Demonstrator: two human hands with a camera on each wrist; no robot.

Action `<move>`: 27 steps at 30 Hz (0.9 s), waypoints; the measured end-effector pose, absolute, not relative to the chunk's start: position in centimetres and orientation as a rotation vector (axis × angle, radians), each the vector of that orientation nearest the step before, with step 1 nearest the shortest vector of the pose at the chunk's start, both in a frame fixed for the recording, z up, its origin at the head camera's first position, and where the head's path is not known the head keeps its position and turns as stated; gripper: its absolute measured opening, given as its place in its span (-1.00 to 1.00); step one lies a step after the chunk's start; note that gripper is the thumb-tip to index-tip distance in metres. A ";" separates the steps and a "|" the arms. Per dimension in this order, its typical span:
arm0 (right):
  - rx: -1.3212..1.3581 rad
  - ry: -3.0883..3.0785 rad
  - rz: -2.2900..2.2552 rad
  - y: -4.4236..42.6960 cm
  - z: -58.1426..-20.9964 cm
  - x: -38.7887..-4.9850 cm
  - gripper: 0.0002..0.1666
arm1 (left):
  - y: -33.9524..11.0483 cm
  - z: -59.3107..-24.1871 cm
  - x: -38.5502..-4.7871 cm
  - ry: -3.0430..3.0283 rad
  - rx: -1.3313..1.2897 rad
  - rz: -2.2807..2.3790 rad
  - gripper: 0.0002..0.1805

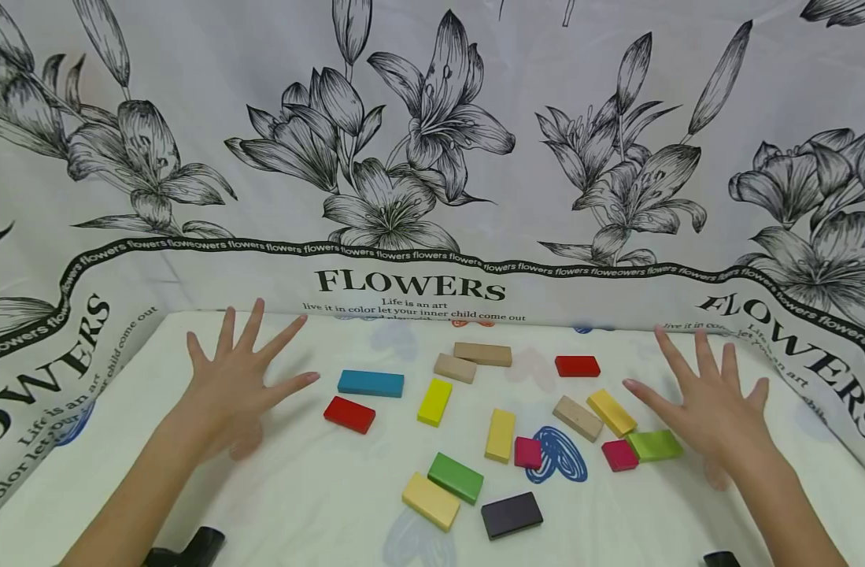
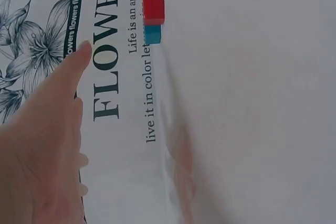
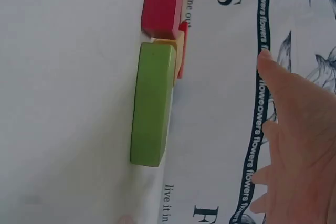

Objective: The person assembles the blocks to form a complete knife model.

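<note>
Left hand [image 1: 232, 386] and right hand [image 1: 718, 413] flanked the black block [image 1: 512, 516]. Both hovered fully splayed and empty, perhaps leaving scattered blocks [image 1: 500, 435] free.

Bare fingers [image 1: 251, 324] and forearms [image 1: 143, 488]; a black tubular fitting [image 1: 204, 545] beside the left, a black piece [image 1: 721, 560] beside the right.

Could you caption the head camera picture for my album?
Spread wide, a left hand and a right hand flank colorful blocks scattered across a white surface.
</note>
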State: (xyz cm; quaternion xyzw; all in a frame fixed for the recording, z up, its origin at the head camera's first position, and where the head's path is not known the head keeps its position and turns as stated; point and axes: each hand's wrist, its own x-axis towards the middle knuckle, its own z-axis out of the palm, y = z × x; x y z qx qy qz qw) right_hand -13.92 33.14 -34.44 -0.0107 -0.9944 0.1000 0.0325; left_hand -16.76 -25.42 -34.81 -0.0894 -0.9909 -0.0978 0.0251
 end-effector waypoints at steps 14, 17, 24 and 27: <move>0.053 -3.018 0.315 30.8 -33.6 -13.8 0.20 | -22.7 -35.1 -16.9 -3.016 -0.450 -0.423 -0.03; 0.064 -3.023 0.314 30.3 -33.1 -14.2 0.20 | -22.4 -35.1 -17.2 -3.001 -0.478 -0.460 -0.04; 0.129 -3.003 0.347 29.2 -31.9 -15.5 0.17 | -21.8 -35.1 -18.2 -2.996 -0.532 -0.591 -0.08; 0.144 -2.999 0.360 28.4 -31.4 -16.1 0.16 | -21.3 -35.0 -18.6 -3.002 -0.563 -0.717 -0.08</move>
